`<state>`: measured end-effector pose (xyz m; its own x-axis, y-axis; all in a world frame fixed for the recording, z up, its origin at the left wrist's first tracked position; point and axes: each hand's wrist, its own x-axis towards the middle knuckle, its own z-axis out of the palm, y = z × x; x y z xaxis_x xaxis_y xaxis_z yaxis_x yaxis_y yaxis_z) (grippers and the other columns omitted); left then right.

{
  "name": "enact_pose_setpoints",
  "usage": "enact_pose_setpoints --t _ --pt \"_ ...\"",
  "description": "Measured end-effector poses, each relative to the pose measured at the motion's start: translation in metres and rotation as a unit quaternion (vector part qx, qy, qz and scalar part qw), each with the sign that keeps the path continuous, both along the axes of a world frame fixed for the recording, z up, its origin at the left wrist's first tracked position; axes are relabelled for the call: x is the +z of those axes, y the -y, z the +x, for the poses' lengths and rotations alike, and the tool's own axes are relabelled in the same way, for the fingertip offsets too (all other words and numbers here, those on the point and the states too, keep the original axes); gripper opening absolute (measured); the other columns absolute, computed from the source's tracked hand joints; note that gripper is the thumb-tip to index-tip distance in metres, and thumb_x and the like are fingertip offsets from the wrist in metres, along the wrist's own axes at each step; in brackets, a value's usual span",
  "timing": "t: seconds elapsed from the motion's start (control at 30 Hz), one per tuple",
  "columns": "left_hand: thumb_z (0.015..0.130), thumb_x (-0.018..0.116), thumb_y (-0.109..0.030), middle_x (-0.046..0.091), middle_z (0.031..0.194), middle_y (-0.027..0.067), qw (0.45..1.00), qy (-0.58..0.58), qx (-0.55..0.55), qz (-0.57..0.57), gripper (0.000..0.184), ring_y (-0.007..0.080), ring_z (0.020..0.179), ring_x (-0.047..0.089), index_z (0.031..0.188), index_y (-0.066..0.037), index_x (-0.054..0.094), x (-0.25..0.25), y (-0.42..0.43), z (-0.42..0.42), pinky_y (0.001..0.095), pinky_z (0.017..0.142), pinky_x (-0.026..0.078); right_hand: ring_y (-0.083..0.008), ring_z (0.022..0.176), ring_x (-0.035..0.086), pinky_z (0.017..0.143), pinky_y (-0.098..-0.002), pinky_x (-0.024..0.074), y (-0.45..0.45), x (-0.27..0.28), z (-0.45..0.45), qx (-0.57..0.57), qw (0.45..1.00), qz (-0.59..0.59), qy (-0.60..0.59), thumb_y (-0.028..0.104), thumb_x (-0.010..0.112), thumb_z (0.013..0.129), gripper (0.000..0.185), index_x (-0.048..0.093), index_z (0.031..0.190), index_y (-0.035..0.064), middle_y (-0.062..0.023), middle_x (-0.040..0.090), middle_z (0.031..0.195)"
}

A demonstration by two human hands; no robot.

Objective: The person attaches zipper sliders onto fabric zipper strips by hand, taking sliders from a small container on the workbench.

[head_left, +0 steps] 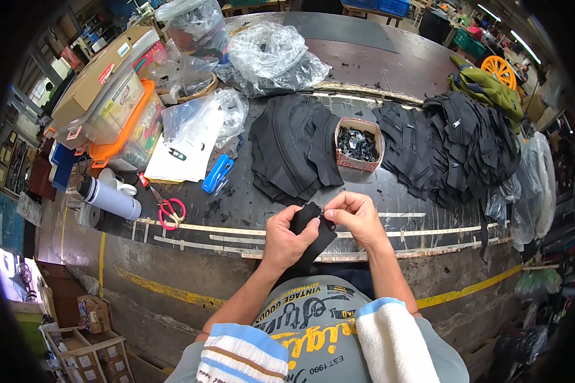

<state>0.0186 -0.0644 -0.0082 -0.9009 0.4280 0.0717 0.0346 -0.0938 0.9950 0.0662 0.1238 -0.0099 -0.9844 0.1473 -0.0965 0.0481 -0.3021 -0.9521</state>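
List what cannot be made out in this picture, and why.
All in the head view:
Where the right hand pinches the black fabric: hidden by fingers.
Black bits in the patterned box: too small to identify.
Any writing on the white papers: too small.
Inside the cardboard box: hidden by walls.
End of the striped towel: cut off below.

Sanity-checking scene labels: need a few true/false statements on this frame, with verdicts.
1. The left hand and right hand are both at one black fabric piece. True.
2. The scissors have yellow handles. False: pink.
3. The patterned box stands between the left pile and right pile of black pieces. True.
4. The blue stapler lies inside that box. False: it's on the table, beside the papers.
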Motion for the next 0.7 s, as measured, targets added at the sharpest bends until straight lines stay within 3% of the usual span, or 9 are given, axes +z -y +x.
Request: enact_pose_setpoints --t 0.2,0.33,0.7 --pt "0.09 0.073 -0.005 0.066 0.078 -0.0013 0.998 0.025 0.013 0.056 0.007 0.0059 0.065 0.05 0.092 0.0 0.068 -0.006 -0.002 0.0 0.0197 0.061 0.043 -0.0048 0.073 0.06 0.067 -0.0151 0.0473 0.013 0.016 0.001 -0.006 1.0 0.012 -0.022 -0.007 0.072 0.085 0.019 0.072 0.104 -0.0025 -0.0034 0.071 0.087" --pt "0.094 0.071 -0.003 0.067 0.087 -0.0011 0.99 0.085 -0.003 0.11 0.006 0.0053 0.074 0.053 0.098 -0.002 0.068 -0.012 -0.002 0.001 0.0179 0.071 0.044 -0.0047 0.076 0.061 0.07 -0.0139 0.0477 0.024 0.002 0.002 -0.055 0.998 0.0 -0.034 -0.008 0.072 0.086 0.024 0.07 0.109 -0.0021 -0.0026 0.071 0.091" --pt "0.097 0.066 -0.005 0.065 0.093 -0.0018 0.95 0.225 -0.028 0.214 0.002 0.0039 0.083 0.053 0.099 -0.005 0.066 -0.016 -0.005 0.004 0.0178 0.079 0.043 -0.0056 0.082 0.06 0.075 -0.0159 0.0474 0.027 -0.007 0.006 -0.063 0.997 0.013 -0.038 -0.009 0.068 0.089 0.024 0.07 0.112 -0.0017 -0.0052 0.07 0.097"
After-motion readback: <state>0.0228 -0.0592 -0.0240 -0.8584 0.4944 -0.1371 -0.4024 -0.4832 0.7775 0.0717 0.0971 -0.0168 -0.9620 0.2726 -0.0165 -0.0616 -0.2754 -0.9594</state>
